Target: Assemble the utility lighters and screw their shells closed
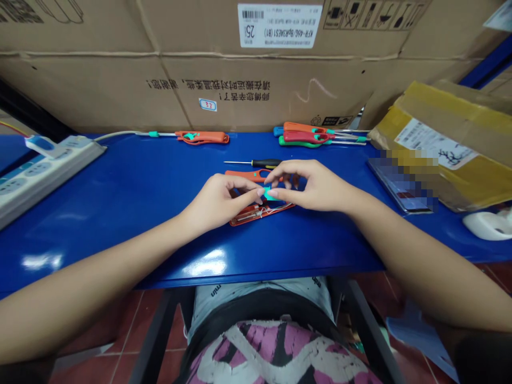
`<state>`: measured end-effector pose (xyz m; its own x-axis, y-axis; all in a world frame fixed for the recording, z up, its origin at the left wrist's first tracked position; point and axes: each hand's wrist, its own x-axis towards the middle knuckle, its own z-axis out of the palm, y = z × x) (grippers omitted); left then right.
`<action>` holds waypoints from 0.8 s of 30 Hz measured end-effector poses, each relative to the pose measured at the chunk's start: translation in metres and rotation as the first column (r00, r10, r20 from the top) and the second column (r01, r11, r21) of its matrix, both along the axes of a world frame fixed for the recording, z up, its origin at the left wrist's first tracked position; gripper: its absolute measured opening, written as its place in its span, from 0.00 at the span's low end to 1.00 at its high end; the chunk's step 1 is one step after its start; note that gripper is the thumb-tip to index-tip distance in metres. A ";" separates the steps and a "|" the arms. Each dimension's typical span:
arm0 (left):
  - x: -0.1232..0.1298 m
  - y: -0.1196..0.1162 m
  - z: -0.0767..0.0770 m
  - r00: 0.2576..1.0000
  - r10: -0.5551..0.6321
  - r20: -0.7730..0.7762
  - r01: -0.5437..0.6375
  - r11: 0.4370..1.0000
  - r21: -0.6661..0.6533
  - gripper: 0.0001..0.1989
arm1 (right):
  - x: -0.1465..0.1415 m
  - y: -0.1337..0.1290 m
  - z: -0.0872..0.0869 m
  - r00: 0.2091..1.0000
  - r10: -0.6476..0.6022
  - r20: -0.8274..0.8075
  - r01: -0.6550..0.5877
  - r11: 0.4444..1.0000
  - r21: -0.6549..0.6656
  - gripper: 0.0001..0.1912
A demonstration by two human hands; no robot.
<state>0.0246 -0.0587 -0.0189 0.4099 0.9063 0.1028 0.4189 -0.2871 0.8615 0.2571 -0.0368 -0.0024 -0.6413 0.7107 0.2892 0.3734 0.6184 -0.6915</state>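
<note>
Above an opened long-nosed gas lighter, my left hand (216, 200) and my right hand (318, 186) meet fingertip to fingertip. Between them they pinch a small turquoise trigger (272, 196), partly covered by my thumbs. Under my hands lies the lower orange lighter half (252, 214), open side up, with a thin white wire and inner parts showing. Just beyond my fingers rests the other orange lighter shell half (242, 175), partly hidden by my right hand. A screwdriver (266, 163) with a black and yellow handle lies behind it.
An orange lighter (206, 137) lies at the back, left of centre. Several coloured lighters (306, 136) are piled at the back right. A power strip (52, 170) stands left; a phone (400, 186), a taped parcel (448, 144) and a white object (488, 225) are right. Cardboard (120, 80) walls the back.
</note>
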 end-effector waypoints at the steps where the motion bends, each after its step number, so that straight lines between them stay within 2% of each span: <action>1: 0.001 -0.001 0.000 1.000 0.004 -0.015 -0.004 1.000 0.019 0.17 | -0.001 0.001 -0.002 0.999 -0.020 -0.029 0.018 0.998 -0.064 0.14; 5: 0.003 -0.004 -0.003 0.997 0.037 -0.066 -0.030 0.995 0.096 0.18 | -0.006 0.004 -0.008 0.993 -0.020 -0.115 -0.018 0.945 -0.325 0.16; 7: 0.004 -0.005 -0.003 0.995 0.059 -0.084 -0.048 0.990 0.131 0.19 | -0.006 0.006 -0.009 0.992 -0.028 -0.126 -0.024 0.918 -0.395 0.15; 9: 0.003 -0.005 -0.004 0.991 0.057 -0.125 -0.032 0.982 0.189 0.19 | -0.003 0.008 -0.009 0.994 -0.036 -0.099 -0.005 0.922 -0.388 0.13; 12: 0.002 -0.003 -0.006 0.970 -0.001 -0.243 0.067 0.963 0.263 0.23 | 0.003 0.011 -0.008 1.000 -0.024 0.016 0.028 0.946 -0.322 0.10; 15: 0.003 -0.002 -0.011 0.947 -0.048 -0.317 0.135 0.957 0.258 0.23 | 0.006 0.013 -0.007 0.992 -0.017 0.128 0.053 0.958 -0.283 0.08; 21: 0.004 -0.002 -0.014 0.963 -0.105 -0.247 0.142 0.980 0.139 0.16 | 0.006 0.010 -0.004 0.998 -0.010 0.062 0.029 0.954 -0.300 0.09; 24: 0.003 -0.002 -0.014 0.961 -0.138 -0.239 0.176 0.974 0.145 0.15 | 0.008 0.007 0.001 0.996 0.026 0.083 -0.002 0.960 -0.278 0.09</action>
<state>0.0280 -0.0606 -0.0327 0.5750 0.8074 0.1325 0.5355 -0.4938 0.6852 0.2649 -0.0295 -0.0012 -0.6657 0.7458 0.0259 0.4306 0.4122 -0.8030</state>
